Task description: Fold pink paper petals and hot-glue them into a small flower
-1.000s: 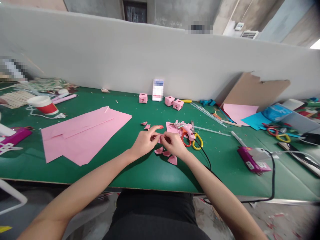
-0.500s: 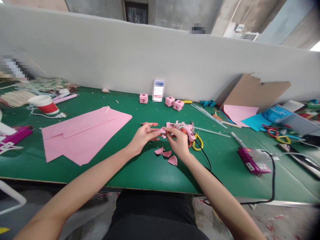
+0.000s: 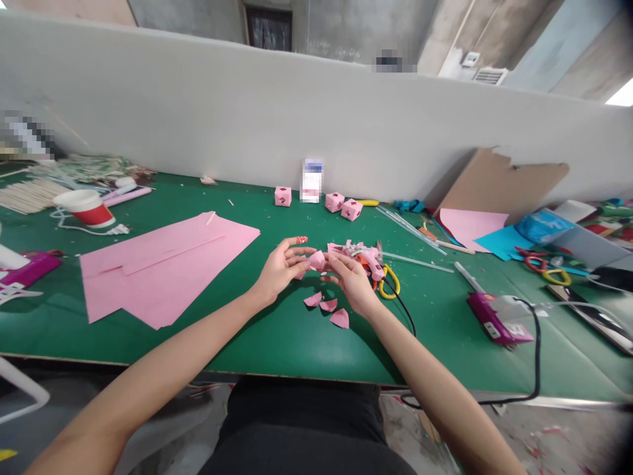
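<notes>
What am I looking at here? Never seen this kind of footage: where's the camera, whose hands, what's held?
One camera, worn on a person's head, looks forward and down. No machine: two bare hands. The left hand and right hand meet on a small pink paper piece, both with a pinching grip. Below them, pink cut petals lie on the green table. Nearby: a large pink sheet, a glue gun, yellow-handled scissors, and three pink cubes by the white wall.

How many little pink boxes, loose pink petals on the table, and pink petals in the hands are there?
Pink boxes: 3
Loose petals on the table: 3
Petal held between left hand and right hand, seen as one: 1
Total: 7
</notes>
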The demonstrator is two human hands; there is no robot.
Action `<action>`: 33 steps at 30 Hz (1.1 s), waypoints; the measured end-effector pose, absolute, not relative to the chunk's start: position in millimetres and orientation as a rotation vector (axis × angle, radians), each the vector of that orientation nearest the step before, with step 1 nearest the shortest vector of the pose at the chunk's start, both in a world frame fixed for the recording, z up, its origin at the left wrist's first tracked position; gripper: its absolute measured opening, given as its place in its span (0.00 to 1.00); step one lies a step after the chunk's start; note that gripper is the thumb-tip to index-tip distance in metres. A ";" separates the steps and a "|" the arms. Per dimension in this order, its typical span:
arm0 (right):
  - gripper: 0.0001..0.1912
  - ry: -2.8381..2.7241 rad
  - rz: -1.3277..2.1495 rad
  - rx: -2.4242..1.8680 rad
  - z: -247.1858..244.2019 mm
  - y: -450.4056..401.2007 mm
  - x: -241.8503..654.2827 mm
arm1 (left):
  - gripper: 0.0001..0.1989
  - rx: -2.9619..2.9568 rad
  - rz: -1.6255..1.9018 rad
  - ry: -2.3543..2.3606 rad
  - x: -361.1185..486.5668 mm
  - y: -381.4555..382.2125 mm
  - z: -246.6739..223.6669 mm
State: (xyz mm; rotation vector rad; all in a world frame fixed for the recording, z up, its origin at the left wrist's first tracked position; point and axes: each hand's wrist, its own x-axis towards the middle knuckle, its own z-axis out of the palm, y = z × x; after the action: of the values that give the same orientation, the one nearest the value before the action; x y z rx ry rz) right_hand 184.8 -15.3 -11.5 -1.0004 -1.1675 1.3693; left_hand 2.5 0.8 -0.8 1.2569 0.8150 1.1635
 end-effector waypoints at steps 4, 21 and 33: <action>0.20 -1.213 1.328 -1.065 -12.8 -15.3 185.8 | 0.28 1.286 1.158 0.812 2.1 -0.8 0.7; 0.12 -1.679 1.429 -1.350 4.9 -22.9 210.7 | 0.13 1.504 1.334 1.017 -3.5 11.2 -9.0; 0.12 -1.929 1.254 -1.691 3.6 -23.1 227.2 | 0.13 1.778 1.378 1.085 -9.2 16.1 -16.2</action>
State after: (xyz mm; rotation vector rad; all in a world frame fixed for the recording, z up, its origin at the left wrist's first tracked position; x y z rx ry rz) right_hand 227.2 -23.1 3.6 -1.6915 -1.9294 1.2535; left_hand -9.2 16.1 -16.2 1.7780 1.0851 1.3777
